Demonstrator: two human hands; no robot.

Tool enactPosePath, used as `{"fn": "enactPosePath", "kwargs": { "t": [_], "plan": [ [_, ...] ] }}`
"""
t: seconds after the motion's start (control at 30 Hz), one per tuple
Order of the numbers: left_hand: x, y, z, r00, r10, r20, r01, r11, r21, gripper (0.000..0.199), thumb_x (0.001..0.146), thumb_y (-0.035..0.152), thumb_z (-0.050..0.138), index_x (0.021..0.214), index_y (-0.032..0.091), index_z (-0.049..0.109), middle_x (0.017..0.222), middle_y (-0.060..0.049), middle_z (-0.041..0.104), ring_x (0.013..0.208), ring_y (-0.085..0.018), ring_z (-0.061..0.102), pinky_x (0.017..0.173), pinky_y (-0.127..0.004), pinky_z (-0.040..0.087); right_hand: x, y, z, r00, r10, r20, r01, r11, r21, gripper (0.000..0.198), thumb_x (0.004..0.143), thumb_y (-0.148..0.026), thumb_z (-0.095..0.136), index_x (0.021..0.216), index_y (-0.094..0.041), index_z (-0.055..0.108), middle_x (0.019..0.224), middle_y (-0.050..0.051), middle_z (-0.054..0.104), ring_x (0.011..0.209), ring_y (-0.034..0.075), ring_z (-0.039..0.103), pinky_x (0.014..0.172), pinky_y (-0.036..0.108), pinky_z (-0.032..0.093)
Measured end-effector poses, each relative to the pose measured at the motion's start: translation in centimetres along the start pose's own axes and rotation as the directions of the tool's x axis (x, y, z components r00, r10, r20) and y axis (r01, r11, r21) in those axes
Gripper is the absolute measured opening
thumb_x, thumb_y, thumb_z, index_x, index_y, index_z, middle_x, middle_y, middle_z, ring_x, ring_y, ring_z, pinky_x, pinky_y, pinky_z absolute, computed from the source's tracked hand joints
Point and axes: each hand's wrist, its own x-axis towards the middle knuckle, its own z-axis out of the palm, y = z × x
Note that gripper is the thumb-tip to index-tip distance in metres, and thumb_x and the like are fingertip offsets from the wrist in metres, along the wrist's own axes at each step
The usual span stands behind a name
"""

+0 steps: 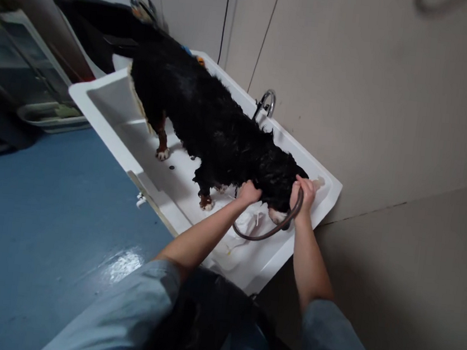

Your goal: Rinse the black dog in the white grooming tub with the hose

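Note:
A wet black dog (222,123) with brown and white paws stands in a white bathtub (107,121), its head toward the right end. My left hand (250,192) is curled against the fur below the dog's neck, its fingertips partly hidden. My right hand (305,194) is at the dog's head, closed around a brown hose (266,236). From that hand the hose loops down in front of the white muzzle (276,216) and passes behind my left forearm. The outlet end of the hose is hidden.
A chrome faucet (267,103) rises from the tub's back rim beside the wall (387,86). Small orange and blue items (200,60) lie on the far rim. Blue floor (63,223) stretches to the left, where a glass-sided case (22,61) stands.

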Motion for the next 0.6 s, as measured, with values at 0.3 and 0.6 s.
{"fn": "enactPosePath", "kwargs": {
  "t": [0.3, 0.6],
  "plan": [
    [-4.7, 1.8, 5.1, 0.893, 0.445, -0.071, -0.439, 0.894, 0.087, 0.099, 0.080, 0.038, 0.081, 0.165, 0.016, 0.036, 0.176, -0.023, 0.010, 0.163, -0.046, 0.008, 0.131, -0.058, 0.018, -5.3, 3.1, 1.1, 0.982, 0.086, -0.167, -0.073, 0.994, 0.083, 0.057, 0.103, -0.049, 0.036, 0.131, -0.014, 0.072, 0.143, 0.020, 0.065, 0.142, 0.034, 0.056, 0.118, 0.062, 0.044],
    [-4.0, 4.3, 5.4, 0.915, 0.399, -0.065, -0.372, 0.894, 0.248, 0.070, 0.095, 0.029, 0.061, 0.162, 0.014, 0.044, 0.171, -0.025, 0.026, 0.161, -0.043, 0.019, 0.127, -0.059, 0.028, 3.7, 4.8, 1.3, 0.977, -0.063, 0.206, 0.027, 0.984, 0.175, 0.045, 0.097, -0.049, 0.052, 0.116, -0.017, 0.077, 0.133, 0.014, 0.073, 0.134, 0.030, 0.061, 0.122, 0.049, 0.042]
  ]
}}
